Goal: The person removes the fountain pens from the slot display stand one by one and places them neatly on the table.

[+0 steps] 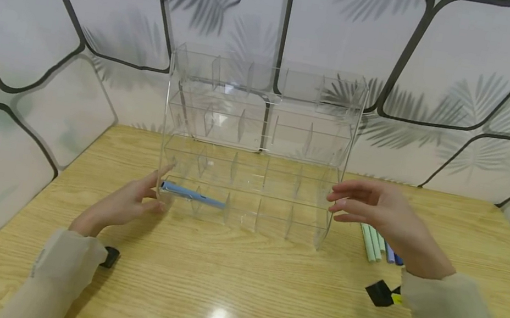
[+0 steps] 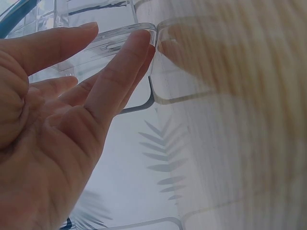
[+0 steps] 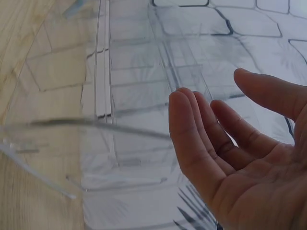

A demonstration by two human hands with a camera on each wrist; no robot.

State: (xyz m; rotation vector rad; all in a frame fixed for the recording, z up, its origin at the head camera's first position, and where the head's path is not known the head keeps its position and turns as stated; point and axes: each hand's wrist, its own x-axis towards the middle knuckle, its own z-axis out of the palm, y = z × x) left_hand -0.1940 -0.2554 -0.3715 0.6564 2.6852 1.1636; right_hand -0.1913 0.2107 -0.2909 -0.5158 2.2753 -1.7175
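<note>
A clear acrylic rack (image 1: 246,186) with several tiers of divided compartments stands upright on the table. In its bottom tier, at the left, lies a light blue pen (image 1: 192,194), slanting across the compartments. My left hand (image 1: 125,202) is at the rack's lower left side; in the left wrist view its nearly straight fingertips (image 2: 139,40) rest at the clear edge. Beside the rack's right side, my right hand (image 1: 384,213) is raised with fingers loosely bent. The right wrist view shows nothing between its thumb and fingers (image 3: 180,120).
Several pale green pens (image 1: 371,243) lie on the wooden table (image 1: 195,283) near the right hand, with blue-purple pens (image 1: 389,253) next to them, partly hidden by that hand. A patterned backdrop (image 1: 349,35) rises behind the rack. Small black pieces (image 1: 381,293) hang at both cuffs.
</note>
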